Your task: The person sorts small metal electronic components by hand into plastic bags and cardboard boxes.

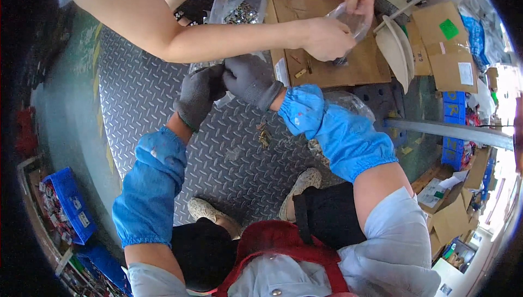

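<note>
My left hand (199,93) and my right hand (249,79), both in grey gloves, meet above the metal tread plate (218,150). Their fingers are closed and pressed together; what they pinch is hidden. A bit of clear plastic (224,100) shows just below them, and I cannot tell whether they hold it. Close beyond my hands passes a co-worker's bare forearm (234,41). The co-worker's hands (329,38) hold a clear plastic bag (354,22) over a flat cardboard box (359,68). Small brass pieces (300,72) lie on that box.
A clear bag of small metal parts (241,14) stands beyond the forearm. Loose brass parts (264,135) lie on the plate near my shoes. Blue bins (70,204) stand at the left. Cardboard boxes (444,46) and a grey metal bar (447,130) are at the right.
</note>
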